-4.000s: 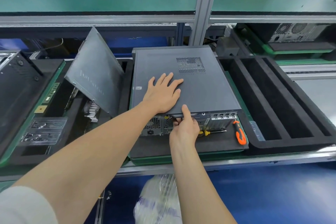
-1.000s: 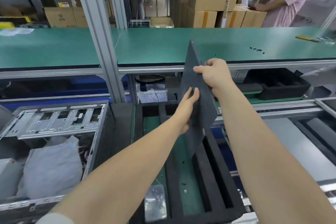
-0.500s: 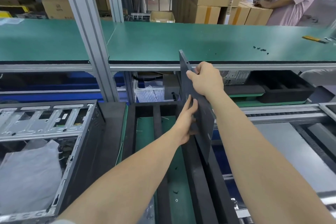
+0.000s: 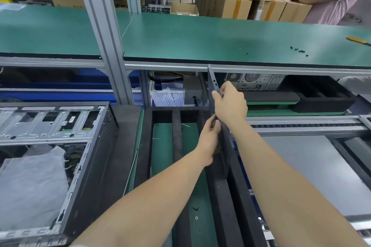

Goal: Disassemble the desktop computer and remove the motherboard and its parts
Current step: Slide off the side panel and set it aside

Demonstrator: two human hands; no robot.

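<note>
— Where's the computer?
— Near left: the open desktop case (image 4: 94,146) lies on its side with a grey plastic bag (image 4: 30,186) inside, just beside the black foam tray (image 4: 145,146).
— And the side panel?
— The side panel (image 4: 210,80) stands on edge along the tray's right side. The left grip (image 4: 208,142) holds it low down, and the right grip (image 4: 230,104) is curled over its upper edge.
— Beyond that?
— A green shelf (image 4: 200,40) with small black screws (image 4: 299,51) near its right end. Another desktop computer (image 4: 255,81) sits underneath, with cardboard boxes (image 4: 236,8) behind.
</note>
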